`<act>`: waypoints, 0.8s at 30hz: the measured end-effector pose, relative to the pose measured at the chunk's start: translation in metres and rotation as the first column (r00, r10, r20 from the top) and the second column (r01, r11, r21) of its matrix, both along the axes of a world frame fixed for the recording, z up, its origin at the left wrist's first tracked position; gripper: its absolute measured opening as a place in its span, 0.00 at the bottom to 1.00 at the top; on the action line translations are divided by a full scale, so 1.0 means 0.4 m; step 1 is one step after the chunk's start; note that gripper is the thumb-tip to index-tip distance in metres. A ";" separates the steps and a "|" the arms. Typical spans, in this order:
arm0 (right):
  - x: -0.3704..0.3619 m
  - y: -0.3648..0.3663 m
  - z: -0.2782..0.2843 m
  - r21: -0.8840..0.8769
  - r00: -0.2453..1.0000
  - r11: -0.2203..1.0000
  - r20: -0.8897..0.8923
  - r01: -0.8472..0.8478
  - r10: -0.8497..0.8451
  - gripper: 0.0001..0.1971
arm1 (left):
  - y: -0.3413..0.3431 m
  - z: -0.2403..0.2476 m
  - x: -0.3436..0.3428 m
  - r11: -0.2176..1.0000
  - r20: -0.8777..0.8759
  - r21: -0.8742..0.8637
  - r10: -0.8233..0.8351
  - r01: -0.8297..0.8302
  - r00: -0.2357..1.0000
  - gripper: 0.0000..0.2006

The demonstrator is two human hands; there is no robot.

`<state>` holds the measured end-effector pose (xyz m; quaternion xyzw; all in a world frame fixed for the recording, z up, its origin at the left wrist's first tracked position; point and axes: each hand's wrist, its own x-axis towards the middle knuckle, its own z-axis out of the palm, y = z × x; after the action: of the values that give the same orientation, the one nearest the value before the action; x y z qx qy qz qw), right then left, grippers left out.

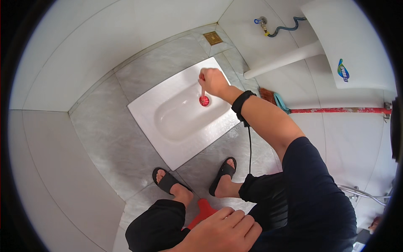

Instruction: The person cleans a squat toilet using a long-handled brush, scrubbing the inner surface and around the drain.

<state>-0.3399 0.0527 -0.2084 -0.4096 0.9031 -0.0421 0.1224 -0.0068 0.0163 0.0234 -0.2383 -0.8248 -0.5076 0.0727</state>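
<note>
A white squat toilet [145,101] is set into the floor in front of me. My right hand [215,82] is closed around the pinkish handle of a toilet brush [204,101], reaching over the pan's far right part. The brush's red round head is down at the drain hole, its handle nearly upright. My left hand [224,231] is near the lower edge, its fingers curled, knuckles up. Its fingertips are hidden, so whatever lies under them does not show. Just beyond it, between my feet, is a red plastic thing [203,208], partly covered by the hand.
Past my right forearm, a broom [275,99] with a red pole leans by the wall. A white cistern [352,42] and its pipe [285,60] hang at the upper right, near a tap [262,23] with a hose. A brass floor drain [213,38] lies in the far corner.
</note>
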 end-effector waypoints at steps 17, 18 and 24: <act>0.028 -0.212 -0.170 -0.117 0.980 0.980 0.137 0.162 -0.145 0.24 | -0.006 -0.042 -0.005 0.996 0.151 -0.077 -0.028 0.041 0.988 0.12; 0.027 -0.198 -0.190 -0.104 0.975 0.975 0.130 0.194 -0.180 0.24 | -0.016 -0.034 -0.016 0.991 0.135 -0.124 -0.037 0.054 0.990 0.10; -0.043 0.013 -0.275 -0.076 0.940 0.942 0.131 0.326 -0.315 0.24 | -0.026 -0.018 -0.028 0.975 0.280 -0.199 -0.040 0.099 0.959 0.12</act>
<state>-0.3569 0.0578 -0.3183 -0.2593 0.9458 -0.1292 0.1464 -0.0178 0.0059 0.0162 -0.2010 -0.8670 -0.4478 -0.0860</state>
